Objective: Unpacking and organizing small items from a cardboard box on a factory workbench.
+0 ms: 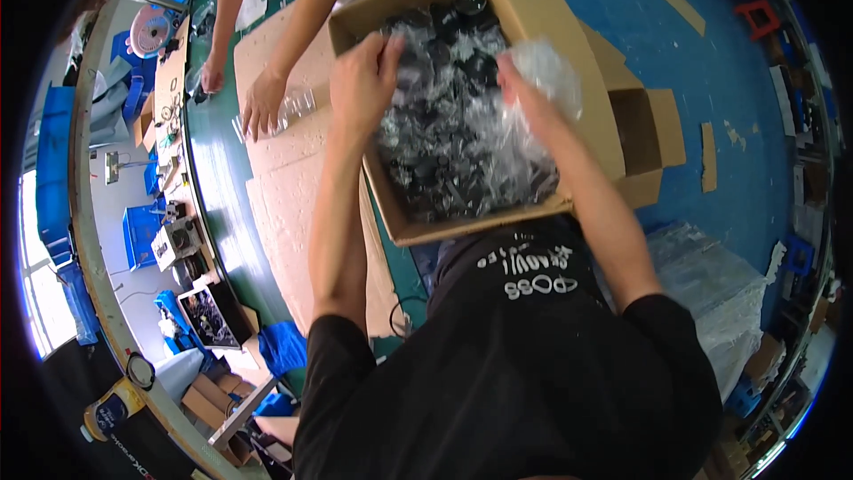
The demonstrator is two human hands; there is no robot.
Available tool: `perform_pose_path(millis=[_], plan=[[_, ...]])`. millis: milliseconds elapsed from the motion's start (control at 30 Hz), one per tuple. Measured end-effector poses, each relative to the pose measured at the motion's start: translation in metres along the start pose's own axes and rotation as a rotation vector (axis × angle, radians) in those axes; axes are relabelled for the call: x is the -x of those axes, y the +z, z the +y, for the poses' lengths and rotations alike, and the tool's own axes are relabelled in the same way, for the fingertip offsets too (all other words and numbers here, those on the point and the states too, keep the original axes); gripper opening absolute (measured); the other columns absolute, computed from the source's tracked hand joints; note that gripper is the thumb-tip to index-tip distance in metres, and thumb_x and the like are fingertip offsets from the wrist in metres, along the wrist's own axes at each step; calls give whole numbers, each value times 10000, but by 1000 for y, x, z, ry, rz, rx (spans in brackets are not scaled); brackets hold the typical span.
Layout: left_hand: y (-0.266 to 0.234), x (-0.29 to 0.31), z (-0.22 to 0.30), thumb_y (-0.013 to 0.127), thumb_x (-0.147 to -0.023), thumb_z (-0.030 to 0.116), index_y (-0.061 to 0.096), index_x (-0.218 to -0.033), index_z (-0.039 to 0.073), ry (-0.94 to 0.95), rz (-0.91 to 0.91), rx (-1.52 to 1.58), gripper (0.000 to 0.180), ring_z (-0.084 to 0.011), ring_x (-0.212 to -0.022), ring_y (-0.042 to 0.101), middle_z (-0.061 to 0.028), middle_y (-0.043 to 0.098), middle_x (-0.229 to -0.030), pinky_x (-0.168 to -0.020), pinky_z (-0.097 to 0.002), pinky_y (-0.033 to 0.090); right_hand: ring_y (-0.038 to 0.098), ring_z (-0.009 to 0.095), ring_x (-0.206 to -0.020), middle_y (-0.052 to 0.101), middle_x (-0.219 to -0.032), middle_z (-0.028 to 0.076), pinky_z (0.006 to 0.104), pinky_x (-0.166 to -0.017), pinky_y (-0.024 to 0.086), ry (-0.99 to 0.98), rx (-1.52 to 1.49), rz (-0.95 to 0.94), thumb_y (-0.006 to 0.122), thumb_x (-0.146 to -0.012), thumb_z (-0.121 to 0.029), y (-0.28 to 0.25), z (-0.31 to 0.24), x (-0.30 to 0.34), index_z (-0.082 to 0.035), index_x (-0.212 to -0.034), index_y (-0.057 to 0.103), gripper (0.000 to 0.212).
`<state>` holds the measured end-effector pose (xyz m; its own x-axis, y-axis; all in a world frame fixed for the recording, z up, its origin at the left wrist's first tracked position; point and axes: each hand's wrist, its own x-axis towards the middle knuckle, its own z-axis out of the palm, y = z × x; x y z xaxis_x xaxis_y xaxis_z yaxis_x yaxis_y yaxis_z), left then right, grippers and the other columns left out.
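Note:
In front of me an open cardboard box (387, 200) is filled with black parts (426, 138) wrapped in clear plastic; the parts' exact kind is hard to make out. My left hand (362, 80) is over the box's left side, fingers curled in and thumb raised. Whether anything is inside those fingers is hidden. At the right side of the opening, my right hand (530, 96) grips a crumpled clear plastic bag (553, 76), which spreads around the fingers and lies partly over the contents.
Flat cardboard sheets (289, 222) lie on the green worktable (218, 173) at left. A co-worker's hands (265, 105) touch clear plastic pieces there. Beyond the box's right side is another open carton (635, 129) on the blue floor (711, 62). A plastic-wrapped stack (711, 289) stands right of me.

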<state>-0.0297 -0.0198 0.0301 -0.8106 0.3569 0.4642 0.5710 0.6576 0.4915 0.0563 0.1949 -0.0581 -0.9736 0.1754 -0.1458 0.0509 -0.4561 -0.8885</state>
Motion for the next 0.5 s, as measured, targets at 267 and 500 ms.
perform_pose_path(millis=[267,500], plan=[[15,-19,-20,559,-879,203,575,-735,23,-8,-130,161,230,-219,-443,449,-65,536,-538,-453,-335,368,578,124,-703,665,-843,10,229,-653,474,-371,629,-215,728,-759,-150,36,-56,-19,-41,-1114,615,388],[20,-34,-9,538,-901,193,594,-828,-34,-383,-495,700,245,-162,-510,501,-20,588,-609,-496,-279,416,593,111,-781,671,-935,36,240,-738,475,-22,261,-634,676,-808,-262,31,-4,-74,-48,-1088,632,355]])
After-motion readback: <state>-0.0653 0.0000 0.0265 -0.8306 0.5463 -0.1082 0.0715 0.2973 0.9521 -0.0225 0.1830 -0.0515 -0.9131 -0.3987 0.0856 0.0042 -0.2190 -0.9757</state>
